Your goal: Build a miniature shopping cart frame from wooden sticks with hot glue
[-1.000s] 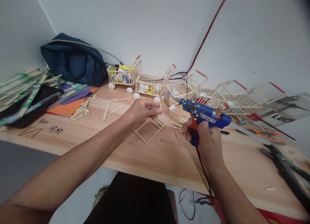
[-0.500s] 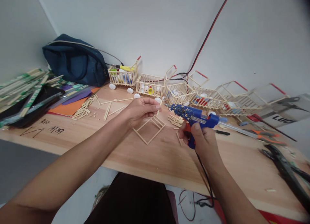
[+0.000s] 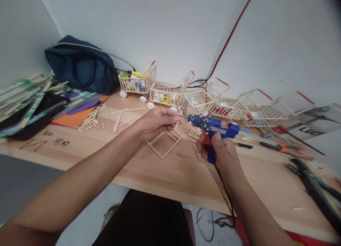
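Note:
My left hand (image 3: 160, 122) pinches a short wooden stick (image 3: 177, 124) between thumb and fingers, above the table. Wrapped round the handle of a blue glue gun (image 3: 205, 124) is my right hand (image 3: 222, 148), with fingers at the orange trigger. The gun's nozzle points left and is at the stick's upper end; whether they touch I cannot tell. Below my left hand a square frame of thin sticks (image 3: 168, 150) lies on the table, partly hidden by the hand. A clear glue stick (image 3: 257, 137) juts from the gun's rear.
Small stick-built carts (image 3: 166, 93) line the wall. A blue bag (image 3: 82, 66) and wrapped sticks (image 3: 23, 93) are at left. Cut stick pieces (image 3: 92, 120) lie near orange paper. Orange-handled pliers (image 3: 290, 150) and a black cutter tool (image 3: 314, 189) lie at right. The gun's cord (image 3: 225, 189) hangs over the front edge.
My left hand has shifted slightly right with the stick, and the glue gun slightly left, so nozzle and stick end are closer. The square frame stays in place.

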The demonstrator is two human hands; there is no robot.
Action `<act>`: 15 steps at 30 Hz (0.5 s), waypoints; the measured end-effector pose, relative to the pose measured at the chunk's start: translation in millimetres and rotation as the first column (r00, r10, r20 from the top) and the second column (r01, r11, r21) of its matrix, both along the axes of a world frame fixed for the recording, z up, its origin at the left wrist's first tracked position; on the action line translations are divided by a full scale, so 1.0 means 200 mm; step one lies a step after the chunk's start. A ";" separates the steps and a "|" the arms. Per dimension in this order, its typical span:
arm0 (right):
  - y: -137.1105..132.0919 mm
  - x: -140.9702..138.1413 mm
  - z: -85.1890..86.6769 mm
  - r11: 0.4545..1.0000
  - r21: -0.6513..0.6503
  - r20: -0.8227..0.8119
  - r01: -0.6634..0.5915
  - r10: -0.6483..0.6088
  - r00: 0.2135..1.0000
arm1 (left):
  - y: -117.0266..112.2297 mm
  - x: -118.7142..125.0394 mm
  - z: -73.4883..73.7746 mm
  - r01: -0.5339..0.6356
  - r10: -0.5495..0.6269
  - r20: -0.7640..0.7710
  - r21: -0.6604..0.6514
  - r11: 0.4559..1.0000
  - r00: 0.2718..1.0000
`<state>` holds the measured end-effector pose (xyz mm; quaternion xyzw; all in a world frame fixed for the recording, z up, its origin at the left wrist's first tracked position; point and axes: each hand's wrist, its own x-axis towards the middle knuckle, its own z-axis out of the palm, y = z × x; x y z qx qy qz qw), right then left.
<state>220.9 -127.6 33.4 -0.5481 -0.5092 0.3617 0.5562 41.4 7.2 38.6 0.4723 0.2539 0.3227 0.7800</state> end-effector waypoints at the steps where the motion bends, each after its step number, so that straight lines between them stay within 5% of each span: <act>1: 0.00 0.00 0.00 1.000 0.002 0.003 0.003 -0.003 1.000 | 0.00 0.00 0.00 0.003 -0.003 -0.002 0.011 1.000 1.000; 15: -0.01 0.00 0.02 0.998 0.030 -0.033 0.053 -0.052 0.998 | 0.00 0.00 -0.01 0.025 -0.025 -0.012 0.068 0.997 1.000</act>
